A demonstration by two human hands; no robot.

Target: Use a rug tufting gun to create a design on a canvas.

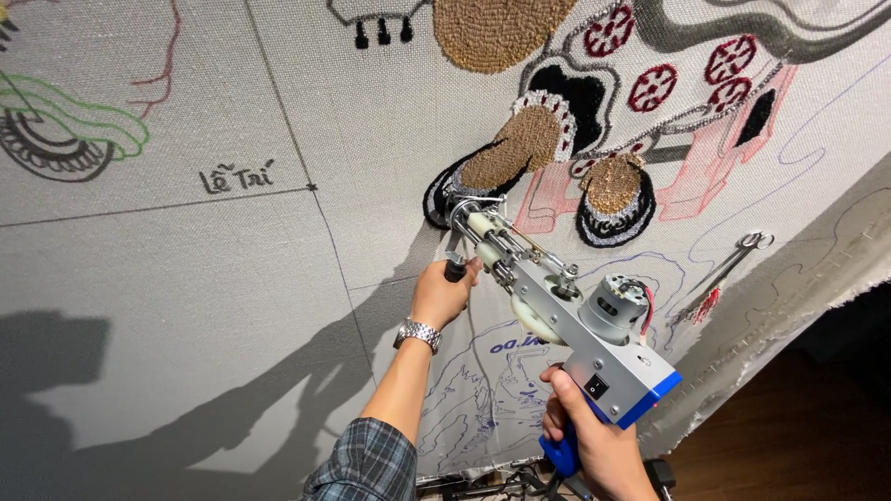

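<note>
From the head cam, your right hand [594, 436] is wrapped tight around the blue grip of the tufting gun [557, 306], and your left hand [444, 292] is closed on its black front handle. The gun's needle end sits right against the stretched backing cloth [232, 278], at the edge of a black-and-tan tufted patch [501, 158]. Scissors [729, 264] hang off to the right.

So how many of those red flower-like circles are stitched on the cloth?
4 in view: one red circle near the top edge, one below it, and two to the right, one above the other. More may lie beyond the frame.
</note>
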